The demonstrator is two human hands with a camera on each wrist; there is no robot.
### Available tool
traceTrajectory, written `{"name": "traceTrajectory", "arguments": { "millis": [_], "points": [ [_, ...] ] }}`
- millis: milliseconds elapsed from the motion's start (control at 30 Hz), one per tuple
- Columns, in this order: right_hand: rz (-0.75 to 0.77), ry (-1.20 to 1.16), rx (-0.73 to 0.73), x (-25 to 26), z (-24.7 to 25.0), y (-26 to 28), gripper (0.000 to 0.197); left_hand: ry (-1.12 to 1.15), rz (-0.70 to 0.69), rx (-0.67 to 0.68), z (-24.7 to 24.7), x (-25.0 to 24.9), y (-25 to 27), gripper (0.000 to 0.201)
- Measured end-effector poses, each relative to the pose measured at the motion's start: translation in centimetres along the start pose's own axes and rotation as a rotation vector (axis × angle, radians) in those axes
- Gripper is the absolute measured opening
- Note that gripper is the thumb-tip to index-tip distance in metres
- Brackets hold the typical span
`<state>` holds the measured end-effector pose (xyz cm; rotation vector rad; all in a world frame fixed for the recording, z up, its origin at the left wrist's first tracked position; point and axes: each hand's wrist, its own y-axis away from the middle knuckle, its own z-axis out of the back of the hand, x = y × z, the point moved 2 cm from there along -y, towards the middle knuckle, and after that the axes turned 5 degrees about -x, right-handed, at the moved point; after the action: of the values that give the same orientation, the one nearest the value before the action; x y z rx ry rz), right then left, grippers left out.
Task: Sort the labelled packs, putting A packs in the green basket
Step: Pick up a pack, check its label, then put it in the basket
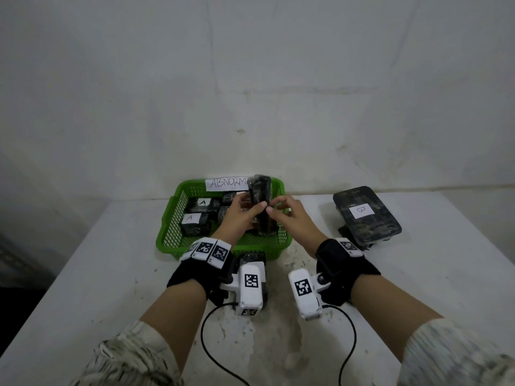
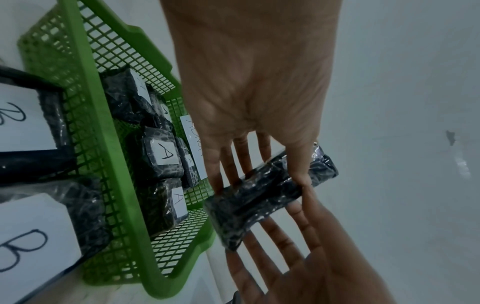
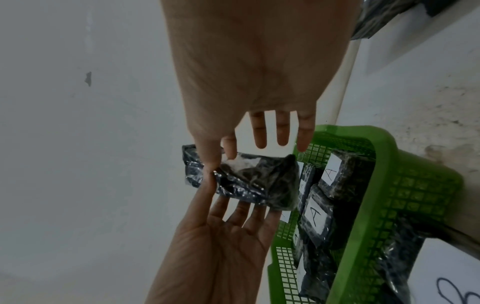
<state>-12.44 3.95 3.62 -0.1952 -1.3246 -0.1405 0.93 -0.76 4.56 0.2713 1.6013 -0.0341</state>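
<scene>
A black film-wrapped pack (image 1: 260,196) stands upright above the green basket (image 1: 170,218), held between both hands. My left hand (image 1: 255,207) grips it with the fingers behind and the thumb (image 2: 298,164) on the front. My right hand (image 1: 274,208) pinches its edge between thumb and index finger (image 3: 230,148), the other fingers straight. In the right wrist view the pack (image 3: 249,183) shows a pale patch, but I cannot read its label. Several packs labelled A (image 1: 202,203) (image 2: 163,156) (image 3: 315,218) lie in the basket.
A paper reading "ABNORM" (image 1: 227,183) is stuck on the basket's far rim. A stack of larger packs labelled B (image 1: 366,215) sits on the white table (image 1: 97,274) to the right. More B packs (image 2: 28,236) lie just before the basket's near rim (image 2: 109,144).
</scene>
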Motion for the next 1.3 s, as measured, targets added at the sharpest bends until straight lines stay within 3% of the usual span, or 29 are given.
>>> {"name": "traceTrajectory", "arguments": {
  "millis": [167,300,400,567,700,867,1067,1200,1300],
  "points": [
    [-0.033,-0.118,-0.021,0.8,-0.4,0.1,0.019,-0.124,-0.024,0.03,-0.2,0.2,0.3,0.044],
    [0.015,0.013,-0.07,0.6,-0.6,-0.3,0.013,-0.08,0.021,0.039,-0.3,-0.3,0.5,0.034],
    [0.093,0.122,-0.077,0.3,-0.6,-0.2,0.005,-0.071,0.058,0.065,-0.6,-0.9,0.8,0.044],
    [0.08,0.143,-0.041,0.4,-0.5,-0.2,0.006,-0.172,-0.009,-0.025,-0.9,-1.1,0.7,0.036],
    [-0.013,0.178,0.079,0.1,-0.7,0.0,0.037,-0.113,-0.024,-0.105,-0.2,-1.0,0.6,0.041],
    [-0.081,0.058,0.001,-0.3,-0.7,0.2,0.031,-0.169,-0.047,0.012,-0.4,-0.7,1.3,0.069],
    [-0.121,-0.045,0.123,-0.1,-1.0,0.8,0.054,-0.217,-0.075,0.008,0.5,0.2,0.7,0.072],
    [-0.138,-0.127,0.073,-0.4,-0.7,0.6,0.065,-0.131,-0.071,0.046,0.3,0.4,1.0,0.085],
    [-0.184,-0.213,0.06,-0.6,-0.6,0.5,0.079,-0.123,-0.102,-0.006,0.3,0.9,1.0,0.077]
  ]
}}
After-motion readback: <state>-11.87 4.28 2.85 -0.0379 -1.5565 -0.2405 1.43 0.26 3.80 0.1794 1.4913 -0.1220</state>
